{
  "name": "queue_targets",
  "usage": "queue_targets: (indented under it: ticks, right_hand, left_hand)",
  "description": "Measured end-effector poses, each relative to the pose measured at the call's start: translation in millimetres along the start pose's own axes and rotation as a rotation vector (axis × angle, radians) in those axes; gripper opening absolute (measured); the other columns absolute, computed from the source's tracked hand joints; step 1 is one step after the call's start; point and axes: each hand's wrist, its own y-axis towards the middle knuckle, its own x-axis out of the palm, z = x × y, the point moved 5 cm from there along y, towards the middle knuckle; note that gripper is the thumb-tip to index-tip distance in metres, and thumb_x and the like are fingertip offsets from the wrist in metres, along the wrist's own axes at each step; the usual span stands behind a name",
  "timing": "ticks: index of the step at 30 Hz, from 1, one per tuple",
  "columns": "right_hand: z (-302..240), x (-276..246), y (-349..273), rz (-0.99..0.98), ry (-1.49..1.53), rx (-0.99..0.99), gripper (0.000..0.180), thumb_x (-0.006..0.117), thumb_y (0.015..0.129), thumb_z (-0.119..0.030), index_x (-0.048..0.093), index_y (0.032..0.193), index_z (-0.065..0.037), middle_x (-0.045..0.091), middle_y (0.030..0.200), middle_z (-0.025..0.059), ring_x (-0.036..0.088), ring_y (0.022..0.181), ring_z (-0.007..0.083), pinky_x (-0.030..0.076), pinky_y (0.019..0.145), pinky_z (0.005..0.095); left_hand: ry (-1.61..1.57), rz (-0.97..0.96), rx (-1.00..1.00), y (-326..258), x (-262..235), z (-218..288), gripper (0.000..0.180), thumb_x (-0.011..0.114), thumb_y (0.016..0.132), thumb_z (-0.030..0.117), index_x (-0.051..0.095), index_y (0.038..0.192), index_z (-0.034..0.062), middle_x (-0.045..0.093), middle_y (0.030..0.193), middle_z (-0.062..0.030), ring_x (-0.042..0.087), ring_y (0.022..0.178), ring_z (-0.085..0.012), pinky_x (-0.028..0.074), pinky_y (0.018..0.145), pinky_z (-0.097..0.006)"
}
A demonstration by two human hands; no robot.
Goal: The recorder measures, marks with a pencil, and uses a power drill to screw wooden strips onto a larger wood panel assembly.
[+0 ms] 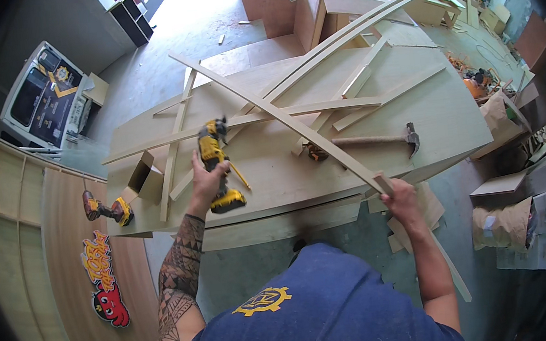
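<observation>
My left hand (207, 182) is wrapped round a yellow-and-black cordless power tool (210, 147), held over the left part of a large wooden panel worktop (269, 200). Its exact kind is unclear; a yellow battery forms its lower end. A yellow pencil (240, 175) shows close beside it. At the worktop's front right edge, my right hand (402, 201) closes on the near end of a long wooden strip (274, 112), which slants away to the far left across other strips. A short wood piece (383, 183) shows at those fingers; whether it is separate I cannot tell.
On the worktop lie a hammer (375, 139), a tape measure (315, 152), a cordless drill (108, 209), an open box-like wooden piece (143, 178) and several loose strips (329, 107). A decorated wood panel (71, 256) stands left, a van (49, 93) behind it. Offcuts (422, 218) lie below right.
</observation>
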Motion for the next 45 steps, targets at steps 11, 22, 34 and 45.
queue_targets:
  ticks: [11, 22, 34, 45]
  right_hand:
    - [237.9, -144.3, -138.6, 0.317, -0.279, 0.548, 0.026, 0.073, 0.083, -0.005, 0.067, 0.108, -0.002, 0.074, 0.099, 0.0235, 0.072, 0.098, 0.0438, 0.056, 0.085, 0.0506]
    - [241.1, -215.1, -164.2, 0.589, 0.104, 0.682, 0.044, 0.075, 0.093, -0.009, 0.062, 0.134, -0.006, 0.074, 0.1, 0.009, 0.061, 0.055, 0.0118, 0.049, 0.047, 0.0274]
    - [71.2, -363.2, -34.3, 0.493, 1.2, -0.526, 0.047, 0.068, 0.106, -0.032, 0.055, 0.141, -0.004, 0.058, 0.094, 0.0049, 0.041, 0.05, 0.0035, 0.039, 0.047, 0.0214]
    - [106.7, -207.6, 125.4, 0.373, 1.624, -0.162, 0.079, 0.03, 0.109, -0.069, 0.037, 0.16, -0.008, 0.059, 0.144, 0.0165, 0.057, 0.129, 0.0269, 0.039, 0.117, 0.0554]
  left_hand:
    - [-0.042, 0.307, 0.03, 276.3, -38.2, -44.2, 0.072, 0.084, 0.09, 0.018, 0.04, 0.143, -0.0053, 0.064, 0.127, -0.0202, 0.072, 0.103, -0.0243, 0.063, 0.082, -0.04]
    - [0.35, 0.587, -0.058, 254.1, 16.4, -33.4, 0.058, 0.08, 0.089, 0.023, 0.054, 0.13, -0.0067, 0.065, 0.124, -0.0216, 0.069, 0.107, -0.0315, 0.058, 0.091, -0.043]
    - [0.287, -1.267, 0.583, -233.3, 451.8, 80.2, 0.096, 0.086, 0.089, 0.028, 0.029, 0.166, 0.0144, 0.044, 0.156, -0.0215, 0.044, 0.147, -0.0351, 0.04, 0.122, -0.046]
    - [0.4, -0.304, 0.6, -213.6, 338.0, 55.7, 0.041, 0.076, 0.099, 0.02, 0.056, 0.133, 0.007, 0.071, 0.109, -0.0148, 0.074, 0.095, -0.0312, 0.059, 0.08, -0.043]
